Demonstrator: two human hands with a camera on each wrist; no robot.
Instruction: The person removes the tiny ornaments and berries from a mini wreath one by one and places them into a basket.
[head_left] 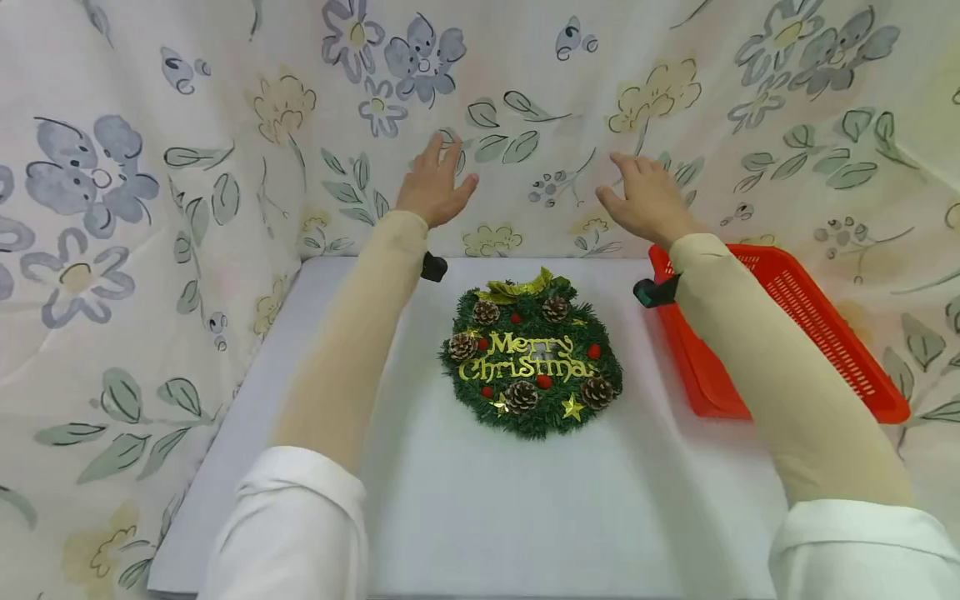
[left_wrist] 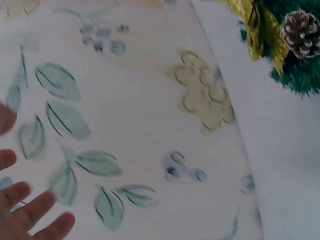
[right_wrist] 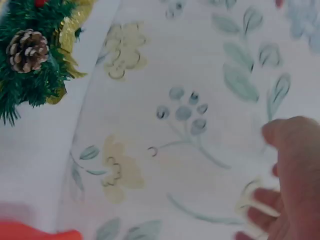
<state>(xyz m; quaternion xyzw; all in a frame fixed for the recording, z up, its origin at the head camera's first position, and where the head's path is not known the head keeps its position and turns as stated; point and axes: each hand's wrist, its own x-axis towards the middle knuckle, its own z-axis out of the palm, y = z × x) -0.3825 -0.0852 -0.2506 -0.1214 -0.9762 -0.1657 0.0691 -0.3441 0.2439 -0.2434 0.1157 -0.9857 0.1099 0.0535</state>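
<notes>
1. Your left hand and right hand are both empty, fingers loosely spread, raised before the floral cloth.
2. The wreath lies on the white table between your forearms, its gold bow toward the cloth.
3. Your right forearm crosses the red basket in the head view; dropping that arm could knock the rim and shove it.
4. A low inward sweep could catch a black wrist device on bow or pinecones, dragging the wreath.

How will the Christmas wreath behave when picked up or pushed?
The wreath is probably light for its size, its surface being mostly thin green needles. Lying flat, it would likely slide rather than roll. Its thin gold lettering may bend if pulled.
</notes>
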